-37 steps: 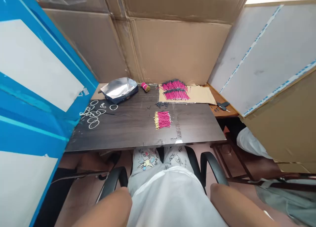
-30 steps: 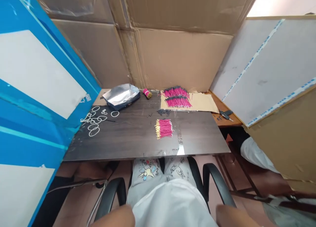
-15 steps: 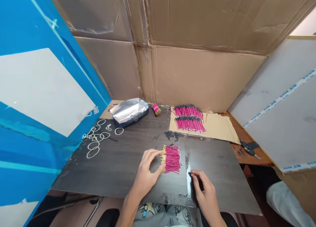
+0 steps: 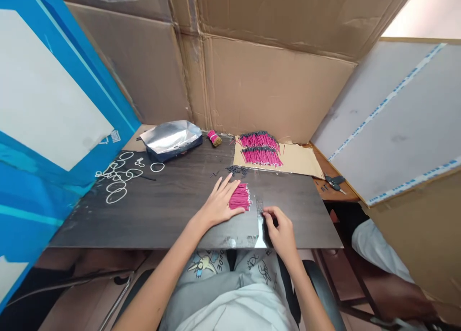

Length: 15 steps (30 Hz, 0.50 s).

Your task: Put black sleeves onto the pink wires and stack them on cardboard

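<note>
My left hand point(image 4: 218, 203) lies flat with fingers spread on the left end of a small pile of pink wires point(image 4: 240, 197) near the front of the dark table point(image 4: 162, 211). My right hand point(image 4: 279, 227) rests on the table just right of the pile, its fingers curled in a pinch; what they hold, if anything, is too small to make out. A scatter of small black sleeves point(image 4: 236, 169) lies just beyond the pile.
Two rows of pink wires point(image 4: 260, 148) lie on a cardboard sheet point(image 4: 302, 162) at the back. A silver foil bag point(image 4: 170, 137), a small bound pink bundle point(image 4: 213, 138) and several white rings point(image 4: 118, 177) sit left. Keys point(image 4: 334, 182) lie right. Cardboard walls enclose the table.
My arms came up from my lap onto the table. The left hand settled flat on the pink wire pile and the right hand curled beside it.
</note>
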### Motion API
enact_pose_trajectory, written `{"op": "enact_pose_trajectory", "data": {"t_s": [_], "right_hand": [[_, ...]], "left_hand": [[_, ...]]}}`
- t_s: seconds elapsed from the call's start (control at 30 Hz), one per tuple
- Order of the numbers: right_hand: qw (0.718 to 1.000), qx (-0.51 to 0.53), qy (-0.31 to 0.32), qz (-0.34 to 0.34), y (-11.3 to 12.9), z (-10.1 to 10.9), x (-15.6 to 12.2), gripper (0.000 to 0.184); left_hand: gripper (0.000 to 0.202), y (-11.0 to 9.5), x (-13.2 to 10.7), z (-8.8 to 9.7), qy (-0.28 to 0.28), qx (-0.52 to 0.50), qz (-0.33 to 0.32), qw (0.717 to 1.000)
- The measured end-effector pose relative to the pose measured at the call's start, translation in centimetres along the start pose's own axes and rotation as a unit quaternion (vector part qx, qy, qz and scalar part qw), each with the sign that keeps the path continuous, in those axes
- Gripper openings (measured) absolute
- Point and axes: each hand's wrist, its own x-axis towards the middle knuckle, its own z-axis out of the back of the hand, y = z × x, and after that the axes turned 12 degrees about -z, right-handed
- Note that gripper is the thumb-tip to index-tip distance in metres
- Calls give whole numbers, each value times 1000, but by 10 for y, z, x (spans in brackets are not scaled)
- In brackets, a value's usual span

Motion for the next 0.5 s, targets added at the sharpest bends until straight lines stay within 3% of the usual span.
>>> {"op": "enact_pose_trajectory", "data": {"t_s": [0.5], "right_hand": [[999,24,-32,27,-3,-9,-2,22]], "left_hand": [[65,6,4,-12,-67,26,-26,997]]}}
